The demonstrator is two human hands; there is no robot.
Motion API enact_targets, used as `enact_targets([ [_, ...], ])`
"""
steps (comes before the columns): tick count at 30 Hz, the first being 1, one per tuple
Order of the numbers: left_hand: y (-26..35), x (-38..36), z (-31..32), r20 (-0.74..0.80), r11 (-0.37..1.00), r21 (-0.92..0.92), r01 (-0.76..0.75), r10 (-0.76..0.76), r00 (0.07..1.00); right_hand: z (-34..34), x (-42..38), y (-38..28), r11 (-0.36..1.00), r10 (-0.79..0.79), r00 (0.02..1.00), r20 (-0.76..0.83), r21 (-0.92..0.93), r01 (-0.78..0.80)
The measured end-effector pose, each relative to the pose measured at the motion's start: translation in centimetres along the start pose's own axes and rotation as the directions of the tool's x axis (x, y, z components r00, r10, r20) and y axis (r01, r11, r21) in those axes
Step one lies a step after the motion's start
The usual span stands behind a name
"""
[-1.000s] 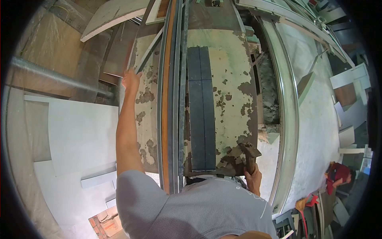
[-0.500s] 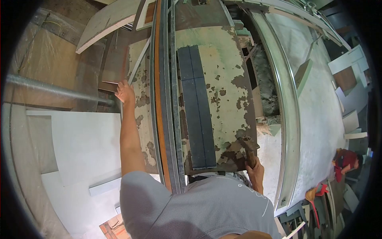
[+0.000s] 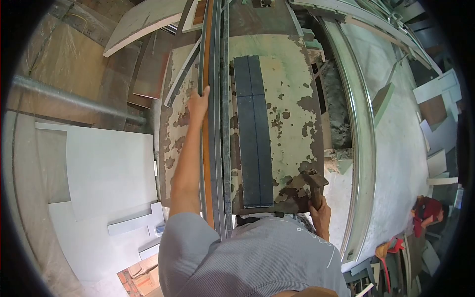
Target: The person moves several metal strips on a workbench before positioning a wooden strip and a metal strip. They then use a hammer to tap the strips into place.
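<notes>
My left hand [image 3: 198, 105] is at the left edge of the long rail [image 3: 213, 133], which has an orange strip between dark metal sides. Its thumb lies over the edge and the fingers look curled against it, partly hidden. Low on the right, my right hand [image 3: 321, 216] is closed around the handle of a hammer [image 3: 315, 182], its head above the table's near corner. Between the hands a dark grey board [image 3: 255, 133] with blue lines drawn along and across it lies on the worn, patchy table [image 3: 292, 69].
A narrow metal strip [image 3: 182, 79] lies left of the rail. White panels [image 3: 111, 163] stand at the left, below a metal pipe [image 3: 74, 98]. A long shiny rail [image 3: 357, 114] runs along the right side. Offcuts and a red cloth [image 3: 426, 213] lie on the floor at far right.
My left hand has moved right, from the thin brown board and strip at the table's left edge to the long rail. My right hand stays on the hammer. The view has shifted slightly.
</notes>
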State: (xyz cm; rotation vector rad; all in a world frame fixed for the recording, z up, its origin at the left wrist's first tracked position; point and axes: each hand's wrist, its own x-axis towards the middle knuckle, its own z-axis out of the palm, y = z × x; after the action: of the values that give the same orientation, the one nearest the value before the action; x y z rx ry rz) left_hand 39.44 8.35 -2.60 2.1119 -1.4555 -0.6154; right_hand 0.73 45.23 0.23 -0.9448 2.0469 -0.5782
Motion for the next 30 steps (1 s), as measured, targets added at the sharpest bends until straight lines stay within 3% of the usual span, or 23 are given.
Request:
enact_targets([
  [1, 0.9, -1.0, 0.6, -0.115, 0.997, 0.054, 0.048, -0.041, 0.993, 0.0, -0.1, 0.0, 1.000, 0.004, 1.000, 0.007, -0.006, -0.004],
  [5, 2.3, -2.4, 1.3, -0.158, 0.995, 0.090, 0.032, -0.017, 0.987, 0.3, -0.2, 0.2, 1.000, 0.012, 1.000, -0.012, 0.023, -0.012],
  [8, 4.4, -3.7, 0.1, -0.068, 0.990, 0.080, 0.115, -0.109, 0.992, 0.1, 0.0, 0.1, 0.999, -0.019, 1.000, -0.005, -0.035, 0.019],
  [12, 2.6, -3.7, 2.2, -0.219, 0.986, 0.169, -0.002, 0.040, 0.975, 0.0, 0.3, -0.7, 1.000, 0.002, 0.999, 0.035, 0.011, -0.002],
  [14, 2.5, -3.8, 2.1, -0.225, 0.986, 0.164, -0.002, 0.039, 0.974, -0.1, 0.5, -1.9, 0.999, 0.001, 0.998, 0.056, 0.035, -0.003],
  [16, 3.5, -4.2, 0.9, -0.080, 0.997, 0.038, 0.070, -0.067, 0.995, -0.2, 2.1, -4.9, 0.998, -0.057, 0.996, 0.064, -0.024, 0.058],
  [17, 3.2, -4.0, 1.3, -0.094, 0.996, 0.054, 0.065, -0.059, 0.994, -0.3, 3.2, -6.4, 0.992, -0.109, 0.990, 0.088, -0.050, 0.114],
  [22, 2.3, -3.7, 2.4, -0.133, 0.998, 0.018, 0.067, -0.064, 0.989, 1.8, 7.8, -15.5, 0.946, -0.271, 0.930, 0.247, 0.249, 0.209],
  [24, 2.8, -4.0, 2.1, -0.148, 0.997, 0.018, 0.079, -0.076, 0.986, 3.5, 10.2, -16.7, 0.939, -0.289, 0.922, 0.258, 0.263, 0.221],
  [26, 3.5, -4.4, 1.4, -0.126, 0.995, 0.001, 0.104, -0.103, 0.987, 5.5, 13.1, -16.7, 0.881, -0.355, 0.902, 0.246, 0.410, 0.235],
  [30, 2.9, -4.0, 2.2, -0.165, 0.996, 0.025, 0.088, -0.083, 0.983, 6.9, 15.8, -19.1, 0.836, -0.309, 0.918, 0.250, 0.531, 0.137],
])
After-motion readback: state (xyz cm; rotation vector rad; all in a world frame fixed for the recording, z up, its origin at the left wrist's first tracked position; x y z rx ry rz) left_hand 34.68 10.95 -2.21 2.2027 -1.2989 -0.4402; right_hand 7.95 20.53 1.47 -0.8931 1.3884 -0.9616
